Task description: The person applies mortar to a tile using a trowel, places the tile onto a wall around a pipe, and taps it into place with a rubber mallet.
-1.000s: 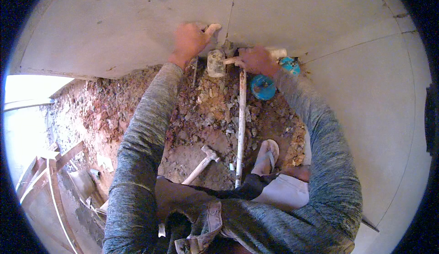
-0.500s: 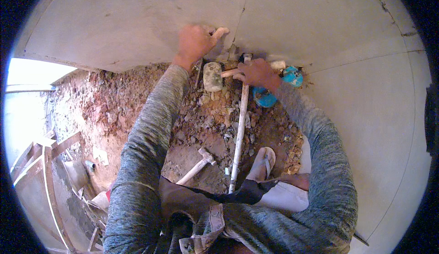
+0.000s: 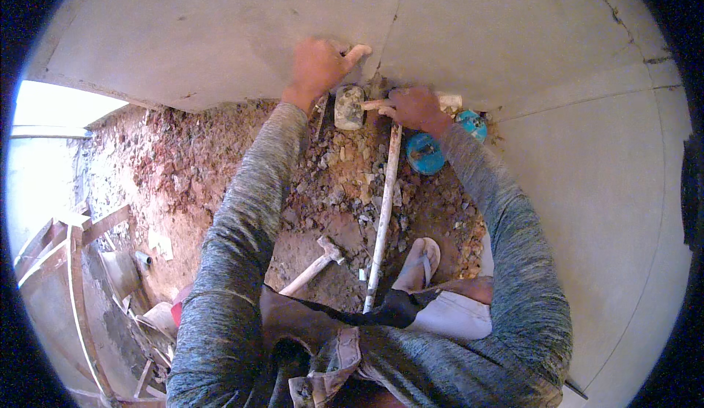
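My right hand [image 3: 416, 109] is wrapped round the short wooden handle of a mallet [image 3: 350, 110]. The mallet's pale, dirt-stained head points left, close to the foot of the grey wall [image 3: 242, 48]. Against that wall, left of the mallet, my left hand [image 3: 315, 69] is closed with its thumb stretched to the right. Whatever its curled fingers hold is hidden. Below my right hand a long whitish pole [image 3: 384, 210] slopes down toward my legs, its upper end behind the hand.
A hammer [image 3: 319, 263] lies on the dirt near my legs. Two blue round objects [image 3: 425, 153] sit right of the pole. Rubble and loose stones [image 3: 330, 180] cover the ground along the wall. Wooden framing [image 3: 75, 283] stands at the far left. My sandalled foot [image 3: 420, 263] rests beside the pole.
The mallet and my right hand have risen slightly toward the wall, and the pole's upper end is now covered by the hand. My left hand stays at nearly the same spot.
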Tool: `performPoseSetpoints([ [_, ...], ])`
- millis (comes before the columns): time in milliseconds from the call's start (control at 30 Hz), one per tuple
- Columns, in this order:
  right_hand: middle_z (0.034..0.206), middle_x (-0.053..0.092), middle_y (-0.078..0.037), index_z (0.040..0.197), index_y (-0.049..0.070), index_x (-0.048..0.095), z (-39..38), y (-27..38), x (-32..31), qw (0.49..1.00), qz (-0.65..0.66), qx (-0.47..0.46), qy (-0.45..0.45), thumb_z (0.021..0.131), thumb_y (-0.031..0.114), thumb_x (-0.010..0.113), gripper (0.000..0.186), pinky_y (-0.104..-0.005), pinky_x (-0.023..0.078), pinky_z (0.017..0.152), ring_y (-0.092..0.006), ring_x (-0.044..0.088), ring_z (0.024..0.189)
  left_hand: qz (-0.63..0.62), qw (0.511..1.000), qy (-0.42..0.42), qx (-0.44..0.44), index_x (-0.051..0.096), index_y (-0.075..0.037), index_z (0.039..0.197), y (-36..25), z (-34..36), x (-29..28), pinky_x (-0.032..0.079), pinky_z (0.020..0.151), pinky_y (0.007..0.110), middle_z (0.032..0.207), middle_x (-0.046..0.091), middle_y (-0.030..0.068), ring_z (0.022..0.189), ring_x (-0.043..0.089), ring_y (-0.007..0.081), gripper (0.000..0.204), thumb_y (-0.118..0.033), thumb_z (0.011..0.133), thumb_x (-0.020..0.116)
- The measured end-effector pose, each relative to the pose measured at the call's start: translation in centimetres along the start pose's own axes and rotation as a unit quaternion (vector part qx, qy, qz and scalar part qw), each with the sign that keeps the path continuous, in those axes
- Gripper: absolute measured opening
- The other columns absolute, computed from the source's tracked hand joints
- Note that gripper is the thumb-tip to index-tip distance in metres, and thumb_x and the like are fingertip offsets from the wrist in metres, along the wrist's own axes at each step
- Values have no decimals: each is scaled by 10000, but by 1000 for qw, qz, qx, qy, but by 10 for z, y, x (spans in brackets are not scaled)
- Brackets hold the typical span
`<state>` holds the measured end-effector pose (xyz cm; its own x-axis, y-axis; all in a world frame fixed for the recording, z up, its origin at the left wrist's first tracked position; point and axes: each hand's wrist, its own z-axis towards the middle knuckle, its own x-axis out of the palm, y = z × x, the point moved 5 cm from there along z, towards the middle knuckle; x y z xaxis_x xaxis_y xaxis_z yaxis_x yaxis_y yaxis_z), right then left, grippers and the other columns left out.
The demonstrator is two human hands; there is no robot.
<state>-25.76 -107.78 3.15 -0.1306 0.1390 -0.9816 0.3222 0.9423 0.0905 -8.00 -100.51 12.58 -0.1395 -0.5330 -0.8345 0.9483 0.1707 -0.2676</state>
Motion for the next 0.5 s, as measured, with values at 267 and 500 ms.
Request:
performPoseSetpoints([
  [267, 880, 692, -163, 958, 74, 632, -4, 0, 1, 999, 18, 28, 25, 880, 561, 517, 507, -532, 519, 692, -389, 664, 772, -48, 970, -91, -221, 651, -17, 787, -12, -15, -10, 466, 712, 450, 809, 611, 209, 838, 577, 385, 568, -558, 667, 777],
  [500, 893, 693, -150, 995, 85, 637, -32, 21, -27, 998, 39, 53, 4, 882, 542, 524, 484, -511, 529, 682, -372, 668, 783, -61, 921, -294, -248, 176, 81, 1401, -25, -24, -31, 167, 1137, 561, 1456, 51, 362, 1380, 62, 487, 1309, -436, 463, 929],
])
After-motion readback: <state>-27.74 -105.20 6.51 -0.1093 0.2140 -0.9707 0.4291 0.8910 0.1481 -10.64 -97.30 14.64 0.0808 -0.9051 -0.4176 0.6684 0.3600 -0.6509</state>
